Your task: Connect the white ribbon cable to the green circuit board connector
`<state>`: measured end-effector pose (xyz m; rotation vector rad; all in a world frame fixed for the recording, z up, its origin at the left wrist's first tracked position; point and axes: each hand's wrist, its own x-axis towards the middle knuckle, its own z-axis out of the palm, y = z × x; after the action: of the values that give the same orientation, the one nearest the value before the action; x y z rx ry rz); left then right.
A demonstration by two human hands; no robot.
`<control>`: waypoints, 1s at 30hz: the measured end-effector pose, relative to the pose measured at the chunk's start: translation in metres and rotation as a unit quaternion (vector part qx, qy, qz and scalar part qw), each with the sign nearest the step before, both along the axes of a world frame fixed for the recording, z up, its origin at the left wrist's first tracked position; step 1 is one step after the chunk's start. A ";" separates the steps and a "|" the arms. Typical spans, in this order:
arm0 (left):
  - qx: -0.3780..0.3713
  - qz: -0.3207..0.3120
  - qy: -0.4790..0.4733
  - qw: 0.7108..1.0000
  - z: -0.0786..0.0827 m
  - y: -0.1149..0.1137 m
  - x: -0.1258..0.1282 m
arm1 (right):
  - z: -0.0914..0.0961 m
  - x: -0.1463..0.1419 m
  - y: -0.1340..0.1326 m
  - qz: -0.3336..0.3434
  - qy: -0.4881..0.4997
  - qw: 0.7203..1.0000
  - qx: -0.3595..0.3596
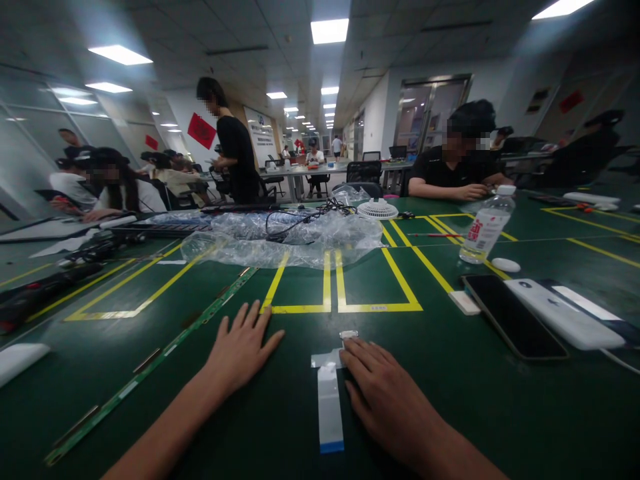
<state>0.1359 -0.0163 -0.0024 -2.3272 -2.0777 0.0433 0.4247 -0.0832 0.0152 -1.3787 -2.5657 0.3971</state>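
My left hand (241, 350) lies flat on the green table, fingers spread, with nothing in it. Just beyond its fingers runs a long, narrow green circuit board (173, 347), slanting from the near left toward the middle. My right hand (383, 387) rests palm down with its fingers stretched forward. Its fingertips are at the edge of a whitish flat ribbon cable (330, 407) with a blue end; whether they press on it I cannot tell. Across the cable's far end lies a pale crosswise strip (325, 359), and a small shiny piece (349, 335) sits by the right fingertips.
Yellow tape (300, 309) marks boxes on the table (280, 427). Clear plastic wrap (300, 243) with black cables and a white round fan (377, 209) lie farther back. On the right are a bottle (487, 227), a black phone (515, 317) and a white device (565, 313). Several people sit or stand around.
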 end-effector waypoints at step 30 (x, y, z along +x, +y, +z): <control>-0.027 -0.054 -0.023 0.998 -0.008 0.007 -0.014 | -0.003 0.001 0.001 -0.003 0.020 1.000 0.007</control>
<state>0.1219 -0.0094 -0.0104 -2.4917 -1.9896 0.0440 0.4261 -0.0825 0.0125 -1.3597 -2.5270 0.3996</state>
